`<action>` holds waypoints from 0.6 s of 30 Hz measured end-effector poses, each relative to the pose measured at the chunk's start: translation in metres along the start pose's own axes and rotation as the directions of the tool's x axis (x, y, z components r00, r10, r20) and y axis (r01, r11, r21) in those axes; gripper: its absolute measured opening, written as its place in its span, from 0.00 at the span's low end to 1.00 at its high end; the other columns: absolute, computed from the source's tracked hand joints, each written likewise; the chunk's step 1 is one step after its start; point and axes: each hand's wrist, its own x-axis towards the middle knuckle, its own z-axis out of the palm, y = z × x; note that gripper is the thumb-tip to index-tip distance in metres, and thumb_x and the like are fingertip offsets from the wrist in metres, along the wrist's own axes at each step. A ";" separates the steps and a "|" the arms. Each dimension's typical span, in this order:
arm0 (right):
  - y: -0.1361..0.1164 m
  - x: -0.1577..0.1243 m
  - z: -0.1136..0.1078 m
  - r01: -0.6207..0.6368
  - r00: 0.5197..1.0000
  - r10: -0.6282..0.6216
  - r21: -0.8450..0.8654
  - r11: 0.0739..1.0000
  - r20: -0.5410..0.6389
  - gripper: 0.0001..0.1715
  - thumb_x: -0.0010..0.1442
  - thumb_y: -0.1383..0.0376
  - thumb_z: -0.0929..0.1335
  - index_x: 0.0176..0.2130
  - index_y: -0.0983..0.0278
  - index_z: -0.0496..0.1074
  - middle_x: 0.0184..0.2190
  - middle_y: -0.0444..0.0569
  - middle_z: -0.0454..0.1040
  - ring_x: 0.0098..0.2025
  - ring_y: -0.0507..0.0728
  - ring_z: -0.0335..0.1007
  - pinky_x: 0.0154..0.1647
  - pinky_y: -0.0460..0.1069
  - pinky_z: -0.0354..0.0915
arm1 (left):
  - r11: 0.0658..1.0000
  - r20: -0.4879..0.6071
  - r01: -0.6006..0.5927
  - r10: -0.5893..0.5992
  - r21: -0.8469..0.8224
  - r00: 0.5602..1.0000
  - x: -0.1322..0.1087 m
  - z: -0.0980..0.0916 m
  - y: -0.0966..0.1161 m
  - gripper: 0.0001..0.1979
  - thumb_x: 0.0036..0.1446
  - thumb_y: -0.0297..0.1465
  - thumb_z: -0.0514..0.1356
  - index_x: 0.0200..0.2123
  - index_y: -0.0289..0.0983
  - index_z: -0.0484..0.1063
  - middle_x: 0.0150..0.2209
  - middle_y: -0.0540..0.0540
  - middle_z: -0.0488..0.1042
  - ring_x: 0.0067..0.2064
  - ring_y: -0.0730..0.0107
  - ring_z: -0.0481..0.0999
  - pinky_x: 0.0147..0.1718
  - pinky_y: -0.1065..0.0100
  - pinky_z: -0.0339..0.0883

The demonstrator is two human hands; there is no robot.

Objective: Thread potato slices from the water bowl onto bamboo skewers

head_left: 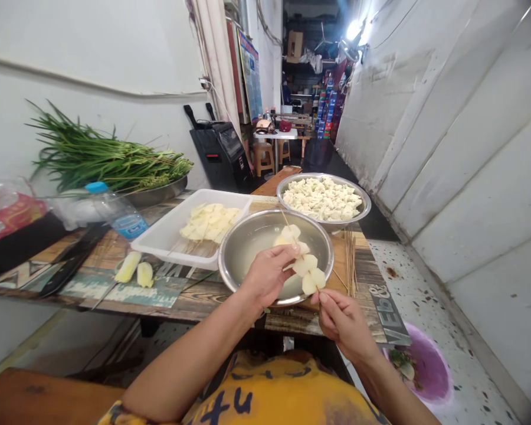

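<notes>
Thin wooden skewer of pale flat slices [308, 265] slants down-right toward wood-print worktop's [159, 298] near edge, left fingers [285, 252] pinched about its middle, right fingers [331, 302] pinching its lower end.

Left hand [269, 273] pinching, right hand [343, 321] pinching

Along the right end of the table [374, 260], large pale lettering [389, 316] shows an ampersand and what looks like V and E, the rest unclear. More big letters [181, 271], perhaps A and V, sit near the white tray [172, 255]. The yellow shirt [265, 401] bears dark letters. Print on the bottle label [131, 225] and the far poster [250, 74] is too small to read.
</notes>
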 end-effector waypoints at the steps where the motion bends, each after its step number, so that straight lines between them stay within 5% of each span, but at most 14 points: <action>1: 0.001 0.000 -0.001 -0.030 0.999 0.029 0.061 0.998 0.021 0.17 0.61 0.53 0.64 0.33 0.64 0.67 0.11 0.31 0.46 0.14 0.44 0.34 0.14 0.42 0.39 | 1.000 -0.009 0.010 -0.010 0.000 1.000 0.000 0.000 0.001 0.16 0.38 0.34 0.72 0.30 0.30 0.78 0.31 0.42 0.76 0.35 0.67 0.75 0.39 0.66 0.69; 3: 0.002 0.000 -0.002 -0.022 1.000 0.021 0.029 0.999 0.013 0.17 0.61 0.52 0.64 0.33 0.64 0.68 0.11 0.32 0.46 0.13 0.44 0.34 0.14 0.42 0.40 | 1.000 -0.035 0.002 -0.002 0.006 0.999 0.000 0.000 0.003 0.16 0.36 0.34 0.73 0.28 0.29 0.78 0.30 0.42 0.76 0.34 0.68 0.74 0.38 0.67 0.69; 8: -0.003 -0.004 -0.002 0.207 0.946 -0.294 -0.444 0.871 -0.135 0.17 0.60 0.54 0.65 0.34 0.66 0.73 0.18 0.40 0.59 0.20 0.47 0.52 0.21 0.44 0.51 | 0.999 -0.058 -0.044 0.045 0.019 0.997 0.001 -0.001 0.003 0.18 0.32 0.35 0.74 0.24 0.28 0.77 0.27 0.43 0.75 0.32 0.71 0.73 0.38 0.68 0.67; 13: -0.005 -0.003 -0.004 0.014 0.999 -0.019 -0.131 0.991 -0.043 0.20 0.62 0.52 0.63 0.35 0.66 0.70 0.13 0.33 0.47 0.15 0.45 0.38 0.15 0.43 0.41 | 0.999 -0.047 -0.031 0.033 0.035 0.998 0.000 -0.002 0.000 0.19 0.37 0.38 0.72 0.29 0.30 0.78 0.30 0.43 0.76 0.33 0.69 0.74 0.37 0.68 0.67; 18: -0.005 0.000 0.000 0.115 0.980 -0.162 -0.336 0.935 -0.116 0.19 0.63 0.54 0.63 0.36 0.67 0.71 0.14 0.36 0.51 0.16 0.46 0.44 0.16 0.43 0.45 | 0.995 -0.031 -0.075 0.077 0.069 0.997 0.001 -0.001 -0.004 0.17 0.37 0.36 0.73 0.30 0.31 0.78 0.30 0.44 0.76 0.33 0.71 0.74 0.39 0.67 0.68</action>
